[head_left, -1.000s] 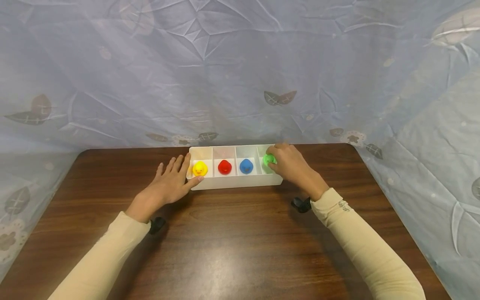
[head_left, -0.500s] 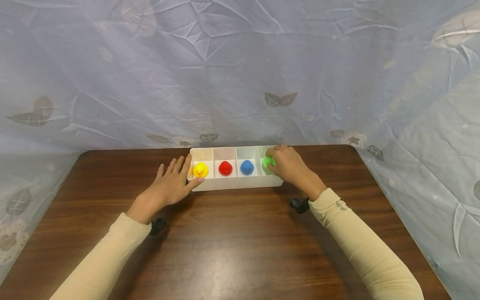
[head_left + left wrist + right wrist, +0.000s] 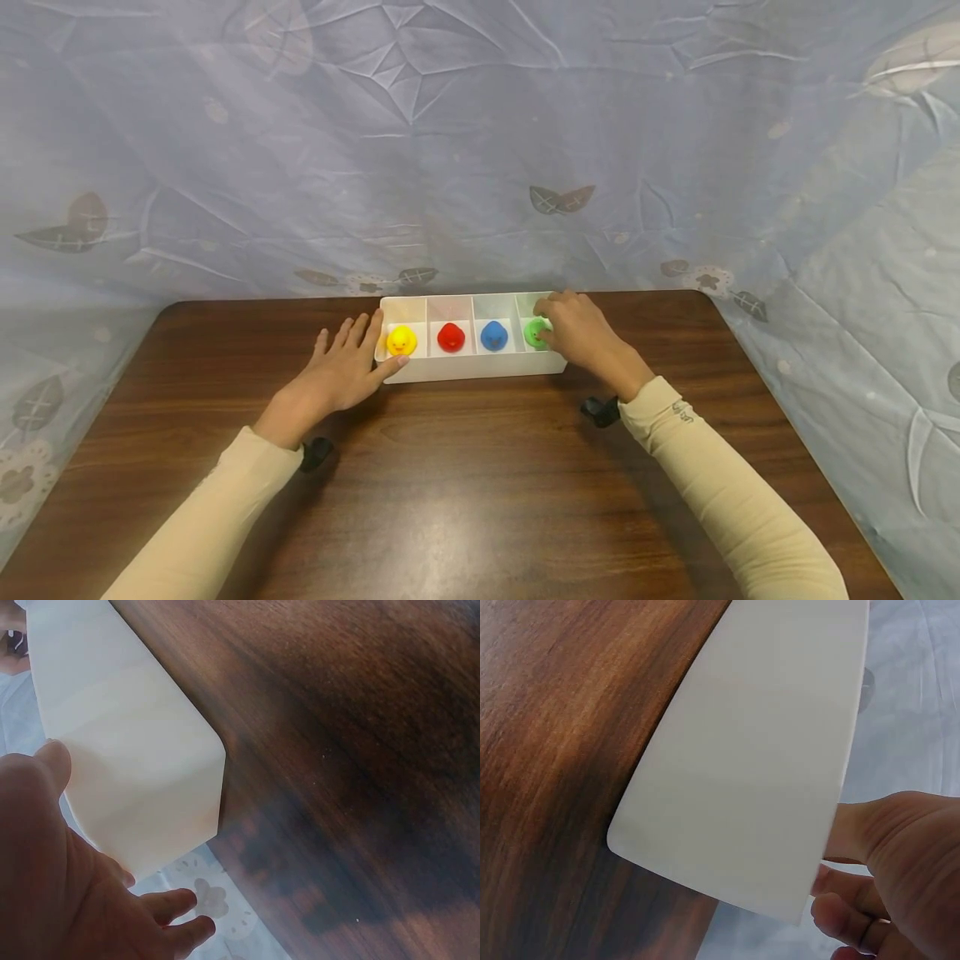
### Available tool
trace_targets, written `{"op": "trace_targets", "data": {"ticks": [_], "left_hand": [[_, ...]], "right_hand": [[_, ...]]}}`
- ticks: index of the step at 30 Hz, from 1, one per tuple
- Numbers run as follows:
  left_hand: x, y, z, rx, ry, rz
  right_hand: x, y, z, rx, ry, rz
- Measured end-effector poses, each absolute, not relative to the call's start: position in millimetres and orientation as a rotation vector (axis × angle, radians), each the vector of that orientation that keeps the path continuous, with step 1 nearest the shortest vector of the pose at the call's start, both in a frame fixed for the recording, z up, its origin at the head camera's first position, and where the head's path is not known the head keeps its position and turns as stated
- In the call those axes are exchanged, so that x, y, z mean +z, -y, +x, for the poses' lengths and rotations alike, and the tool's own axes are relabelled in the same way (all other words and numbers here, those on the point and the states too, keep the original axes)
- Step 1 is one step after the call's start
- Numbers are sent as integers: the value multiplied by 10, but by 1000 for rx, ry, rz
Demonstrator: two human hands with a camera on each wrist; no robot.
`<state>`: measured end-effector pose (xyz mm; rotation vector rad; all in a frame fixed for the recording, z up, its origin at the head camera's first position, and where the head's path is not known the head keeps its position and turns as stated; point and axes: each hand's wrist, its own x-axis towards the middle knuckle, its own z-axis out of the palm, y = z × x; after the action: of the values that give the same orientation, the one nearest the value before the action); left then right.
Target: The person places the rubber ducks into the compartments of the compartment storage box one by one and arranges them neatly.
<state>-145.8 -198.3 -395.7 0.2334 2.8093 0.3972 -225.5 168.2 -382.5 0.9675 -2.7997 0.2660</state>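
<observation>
A white box (image 3: 474,367) with a row of compartments stands near the far edge of the table. From left to right it holds a yellow rubber duck (image 3: 401,340), a red one (image 3: 451,337), a blue one (image 3: 494,335) and a green rubber duck (image 3: 536,333). My left hand (image 3: 337,371) rests against the box's left end, fingers spread and thumb over the front rim. My right hand (image 3: 581,329) reaches over the right end, with thumb and fingers parted beside the green duck, which sits low in its compartment. In the right wrist view, the box wall hides the thumb tip and the duck.
The brown wooden table (image 3: 450,483) stretches in front of the box. Pale patterned cloth (image 3: 480,150) hangs behind the table and along its sides. Dark wrist-worn devices (image 3: 315,452) show under both wrists.
The green duck has come down in the rightmost compartment, and my right thumb and fingers have loosened from it. My left hand keeps its place at the box's left end.
</observation>
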Motion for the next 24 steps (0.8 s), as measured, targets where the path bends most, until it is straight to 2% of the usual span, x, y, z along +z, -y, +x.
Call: {"op": "trace_targets", "data": {"ticks": [24], "left_hand": [[-3989, 2036, -1454, 387, -2848, 243]], "right_hand": [[-3758, -1912, -2029, 317, 2773, 854]]}}
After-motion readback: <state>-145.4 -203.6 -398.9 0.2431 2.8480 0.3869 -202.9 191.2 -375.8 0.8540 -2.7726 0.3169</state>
